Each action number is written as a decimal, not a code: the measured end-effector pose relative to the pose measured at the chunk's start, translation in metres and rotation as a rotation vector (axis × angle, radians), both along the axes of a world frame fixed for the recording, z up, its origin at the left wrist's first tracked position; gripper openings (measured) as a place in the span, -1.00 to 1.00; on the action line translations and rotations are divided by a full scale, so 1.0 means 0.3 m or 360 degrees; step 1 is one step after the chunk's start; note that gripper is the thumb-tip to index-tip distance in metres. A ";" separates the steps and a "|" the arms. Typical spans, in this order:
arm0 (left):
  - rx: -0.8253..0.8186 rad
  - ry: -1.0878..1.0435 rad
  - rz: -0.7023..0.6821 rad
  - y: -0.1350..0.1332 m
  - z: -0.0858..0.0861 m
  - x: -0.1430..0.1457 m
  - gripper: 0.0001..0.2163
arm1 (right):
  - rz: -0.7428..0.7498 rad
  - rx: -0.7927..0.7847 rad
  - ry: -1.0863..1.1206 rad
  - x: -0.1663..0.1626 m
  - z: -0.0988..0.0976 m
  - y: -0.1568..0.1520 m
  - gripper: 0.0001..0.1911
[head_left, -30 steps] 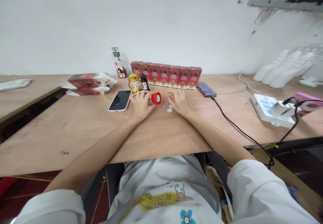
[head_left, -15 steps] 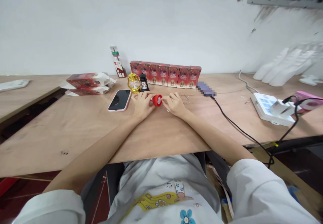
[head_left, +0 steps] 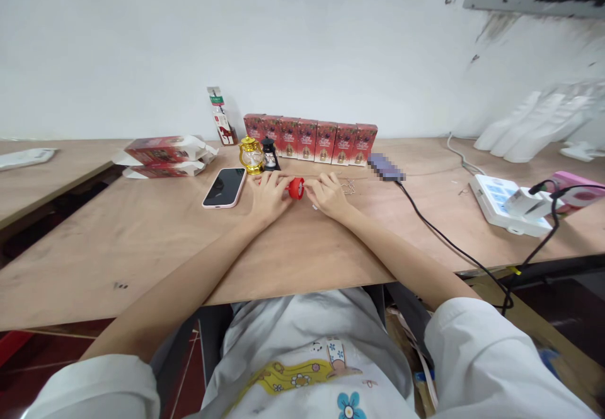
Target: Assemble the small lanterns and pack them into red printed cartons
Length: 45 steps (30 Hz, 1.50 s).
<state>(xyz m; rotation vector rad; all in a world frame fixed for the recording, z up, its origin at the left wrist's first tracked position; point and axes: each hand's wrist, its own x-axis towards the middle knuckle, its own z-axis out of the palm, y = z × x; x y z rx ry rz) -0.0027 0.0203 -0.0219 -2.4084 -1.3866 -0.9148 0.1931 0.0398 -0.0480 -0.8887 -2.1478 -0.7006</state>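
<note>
My left hand (head_left: 268, 193) is closed round a small red lantern (head_left: 296, 188) that lies on its side on the wooden table (head_left: 142, 236). My right hand (head_left: 328, 193) pinches at the red lantern's base from the right, its fingertips pressed together; what they grip is too small to make out. A gold lantern (head_left: 251, 155) and a black lantern (head_left: 270, 154) stand upright just beyond my left hand. Small metal bits (head_left: 348, 186) lie right of my right hand.
A phone (head_left: 225, 187) lies face up left of my hands. A row of red boxes (head_left: 311, 139) stands against the wall, a small bottle (head_left: 220, 118) beside it. Stacked packets (head_left: 165, 155) sit far left. A power strip (head_left: 503, 203) and a black cable (head_left: 439, 236) are at the right.
My right hand moved left from the table to the red lantern's base, covering the small white piece that lay there. The left hand kept its hold.
</note>
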 end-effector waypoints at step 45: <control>0.0129 -0.0430 -0.0723 0.051 -0.025 -0.030 -0.70 | 0.0447 -0.0033 0.0602 -0.022 0.048 -0.048 -0.72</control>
